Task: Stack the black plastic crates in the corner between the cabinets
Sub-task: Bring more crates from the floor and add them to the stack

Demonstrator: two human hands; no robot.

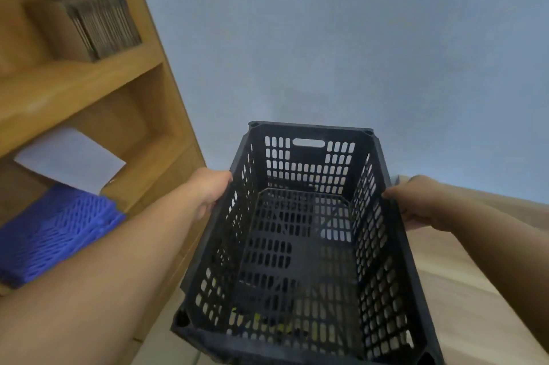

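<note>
A black plastic crate with slotted walls fills the lower middle of the head view, its open top facing me. My left hand grips its left rim and my right hand grips its right rim. The crate is held up in front of a pale blue wall, between a wooden shelf unit on the left and a low wooden surface on the right. Dark shapes show through the crate's slotted floor; I cannot tell what they are.
The wooden shelf unit rises at left, holding a stack of grey items, a white sheet and a blue slotted crate. A light wooden cabinet top lies at right. The blue wall is straight ahead.
</note>
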